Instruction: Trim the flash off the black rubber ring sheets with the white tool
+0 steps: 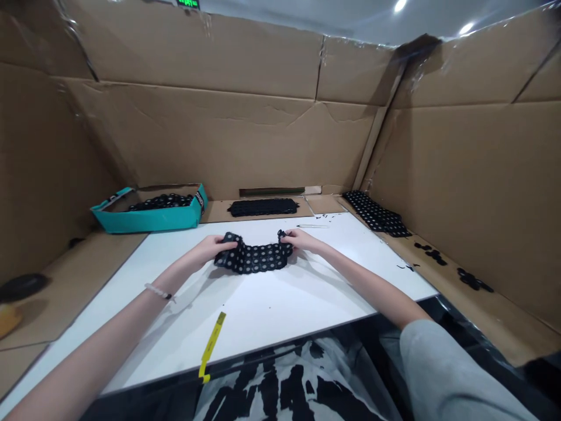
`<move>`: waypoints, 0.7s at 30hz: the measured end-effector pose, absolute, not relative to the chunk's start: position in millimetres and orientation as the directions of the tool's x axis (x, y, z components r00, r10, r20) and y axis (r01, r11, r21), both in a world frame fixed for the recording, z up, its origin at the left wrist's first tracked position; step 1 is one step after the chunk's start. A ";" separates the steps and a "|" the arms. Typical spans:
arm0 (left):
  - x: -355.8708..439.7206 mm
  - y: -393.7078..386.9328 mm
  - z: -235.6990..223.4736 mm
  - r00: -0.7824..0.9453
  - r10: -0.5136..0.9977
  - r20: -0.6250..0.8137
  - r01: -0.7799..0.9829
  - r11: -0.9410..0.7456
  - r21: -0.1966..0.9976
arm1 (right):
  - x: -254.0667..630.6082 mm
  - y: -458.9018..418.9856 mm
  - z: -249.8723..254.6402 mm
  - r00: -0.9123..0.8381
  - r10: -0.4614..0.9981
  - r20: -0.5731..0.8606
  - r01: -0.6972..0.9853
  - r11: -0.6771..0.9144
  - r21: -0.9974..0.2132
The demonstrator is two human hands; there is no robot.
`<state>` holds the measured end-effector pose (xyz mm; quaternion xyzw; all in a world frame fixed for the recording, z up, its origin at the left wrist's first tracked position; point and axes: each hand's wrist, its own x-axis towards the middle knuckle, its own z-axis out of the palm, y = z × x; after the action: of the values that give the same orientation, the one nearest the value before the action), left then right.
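Note:
A black strip patterned with rows of round pale holes or dots (263, 258) hangs between my two hands, just over or touching the white board (272, 316). Its left end is folded up and pinched in my left hand (213, 247). My right hand (301, 240) grips the other end, where the strip curls upward. The middle sags in a shallow curve. Whether it is fabric or rubber I cannot tell.
A teal box (146, 221) of black dotted pieces stands at back left. Behind the strip lies a black stack (263, 207); a slim pen-like tool (312, 226) is nearby. More dotted sheets (377, 213) and black scraps (471, 279) lie right. Yellow tape (213, 342) marks the front. Cardboard walls surround everything.

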<state>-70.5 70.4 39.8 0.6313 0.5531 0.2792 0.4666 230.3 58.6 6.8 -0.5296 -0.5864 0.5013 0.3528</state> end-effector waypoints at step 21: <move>-2.4 43.3 17.5 0.315 0.947 0.067 0.085 -0.098 0.992 | 210.8 42.6 -10.6 -0.281 0.959 -0.047 -0.296 -0.133 -0.946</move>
<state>-2.4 43.3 17.5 0.6173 0.4179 0.4099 0.5257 210.8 42.6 -10.6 -0.3642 -0.4547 0.6586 0.4764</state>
